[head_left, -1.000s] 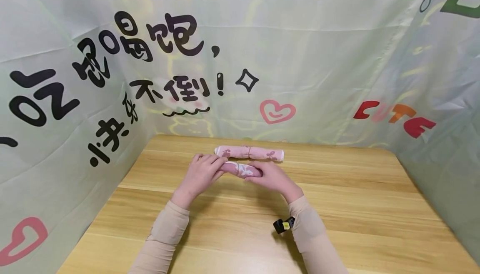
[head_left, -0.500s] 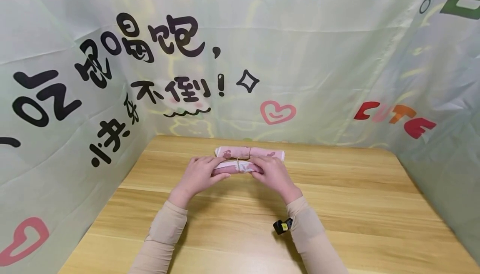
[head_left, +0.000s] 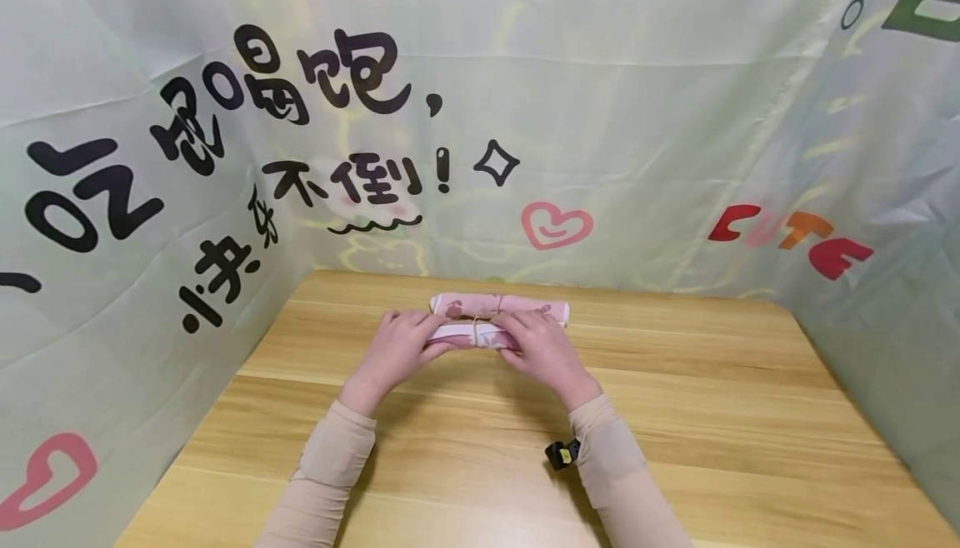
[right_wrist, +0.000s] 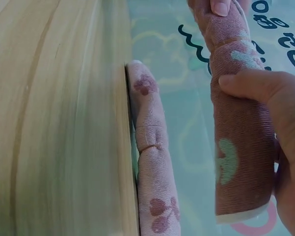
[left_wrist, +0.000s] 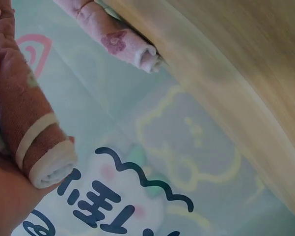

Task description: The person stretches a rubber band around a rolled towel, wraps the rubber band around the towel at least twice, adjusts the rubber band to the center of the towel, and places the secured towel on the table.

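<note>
My left hand (head_left: 392, 351) and right hand (head_left: 549, 355) grip opposite ends of a rolled-up towel (right_wrist: 245, 172), held level above the table. It is dusky pink with pale leaf-like patches and white edging, and a thin band (head_left: 475, 332) cinches its middle. The right thumb (right_wrist: 240, 84) lies along the roll in the right wrist view. In the left wrist view, the roll's white spiral end (left_wrist: 54, 167) pokes out past the left palm. Just behind, a lighter pink rolled towel (head_left: 465, 305) with darker cherry-like prints lies on the table, also banded at its middle and partly covered by the right fingers.
The wood-grain table (head_left: 480, 465) is enclosed at the back and sides by a pale green printed cloth (head_left: 637, 132) with black lettering and hearts. A small black device (head_left: 561, 454) is strapped at the right wrist.
The held towel has turned between my hands, bringing its white edge and band into view. My left hand has shifted its hold, its thumb now along the near side. The lighter towel stays put.
</note>
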### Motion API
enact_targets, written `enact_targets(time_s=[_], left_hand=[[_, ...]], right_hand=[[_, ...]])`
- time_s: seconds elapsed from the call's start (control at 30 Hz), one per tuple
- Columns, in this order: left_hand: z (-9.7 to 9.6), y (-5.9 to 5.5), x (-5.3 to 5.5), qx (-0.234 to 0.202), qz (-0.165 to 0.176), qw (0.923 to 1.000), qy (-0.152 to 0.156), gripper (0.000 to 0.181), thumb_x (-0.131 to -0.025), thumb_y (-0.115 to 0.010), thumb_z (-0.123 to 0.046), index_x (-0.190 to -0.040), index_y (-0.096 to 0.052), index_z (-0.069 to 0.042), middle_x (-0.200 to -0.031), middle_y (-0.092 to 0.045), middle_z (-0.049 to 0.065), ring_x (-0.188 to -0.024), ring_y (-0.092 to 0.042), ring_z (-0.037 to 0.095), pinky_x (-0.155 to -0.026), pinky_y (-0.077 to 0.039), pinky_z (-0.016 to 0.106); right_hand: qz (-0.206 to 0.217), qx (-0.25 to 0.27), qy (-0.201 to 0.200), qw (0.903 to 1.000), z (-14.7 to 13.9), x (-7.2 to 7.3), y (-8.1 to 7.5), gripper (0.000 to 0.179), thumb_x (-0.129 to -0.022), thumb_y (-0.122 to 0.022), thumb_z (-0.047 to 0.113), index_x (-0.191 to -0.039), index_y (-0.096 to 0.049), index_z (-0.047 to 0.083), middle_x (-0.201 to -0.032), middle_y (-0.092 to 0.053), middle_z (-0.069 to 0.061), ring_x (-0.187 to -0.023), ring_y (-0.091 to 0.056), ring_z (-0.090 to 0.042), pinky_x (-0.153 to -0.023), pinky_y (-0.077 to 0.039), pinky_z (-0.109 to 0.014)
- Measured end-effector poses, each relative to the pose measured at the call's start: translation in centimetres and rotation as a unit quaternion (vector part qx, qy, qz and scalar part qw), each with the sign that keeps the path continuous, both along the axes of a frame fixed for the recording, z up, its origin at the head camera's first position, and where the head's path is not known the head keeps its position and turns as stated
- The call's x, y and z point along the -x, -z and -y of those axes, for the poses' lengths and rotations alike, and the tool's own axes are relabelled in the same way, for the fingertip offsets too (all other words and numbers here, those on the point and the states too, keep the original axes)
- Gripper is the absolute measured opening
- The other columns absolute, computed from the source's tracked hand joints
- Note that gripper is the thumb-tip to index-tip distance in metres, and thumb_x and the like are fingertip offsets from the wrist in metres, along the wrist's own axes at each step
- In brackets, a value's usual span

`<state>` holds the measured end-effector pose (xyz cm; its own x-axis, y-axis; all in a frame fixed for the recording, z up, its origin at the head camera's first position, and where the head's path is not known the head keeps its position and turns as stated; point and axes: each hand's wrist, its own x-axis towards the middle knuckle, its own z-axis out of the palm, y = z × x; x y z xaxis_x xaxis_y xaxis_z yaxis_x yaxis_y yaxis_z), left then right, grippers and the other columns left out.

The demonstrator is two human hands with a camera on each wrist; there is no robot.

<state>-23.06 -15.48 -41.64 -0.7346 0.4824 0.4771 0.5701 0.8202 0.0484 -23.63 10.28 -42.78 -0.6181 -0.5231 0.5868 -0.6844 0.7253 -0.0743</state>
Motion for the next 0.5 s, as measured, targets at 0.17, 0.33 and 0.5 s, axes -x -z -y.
enact_targets(time_s=[0.17, 0.33, 0.5], left_hand=[[0.2, 0.3, 0.2, 0.001, -0.07, 0.9974, 0.019, 0.036, -0.084, -0.071, -0.041, -0.111, -0.065, -0.018, -0.1, -0.071, 0.005, -0.094, -0.067, 0.025, -0.086, -0.045, 0.049], [0.3, 0.5, 0.5, 0.0, -0.117, 0.9922, 0.043, 0.04, -0.083, -0.07, -0.045, -0.115, -0.066, -0.02, -0.098, -0.07, 0.004, -0.089, -0.066, 0.025, -0.087, -0.045, 0.048], [0.4, 0.4, 0.6, 0.007, -0.146, 0.9874, 0.06, 0.042, -0.082, -0.069, -0.045, -0.116, -0.068, -0.02, -0.097, -0.07, 0.004, -0.086, -0.063, 0.024, -0.09, -0.046, 0.048]], right_hand=[[-0.024, 0.026, -0.053, 0.9979, 0.5, 0.0, 0.1, 0.038, -0.085, -0.073, 0.028, -0.12, -0.065, 0.016, -0.117, -0.067, -0.005, -0.108, -0.064, -0.025, -0.094, -0.051, -0.045], [-0.047, 0.046, -0.098, 0.993, 1.2, -0.1, 0.3, 0.028, -0.091, -0.067, 0.021, -0.119, -0.068, 0.017, -0.118, -0.066, -0.006, -0.109, -0.063, -0.025, -0.099, -0.049, -0.042], [-0.048, 0.049, -0.096, 0.9931, 1.6, -0.3, 0.4, 0.027, -0.089, -0.068, 0.017, -0.115, -0.071, 0.016, -0.116, -0.067, -0.007, -0.109, -0.064, -0.025, -0.1, -0.05, -0.041]])
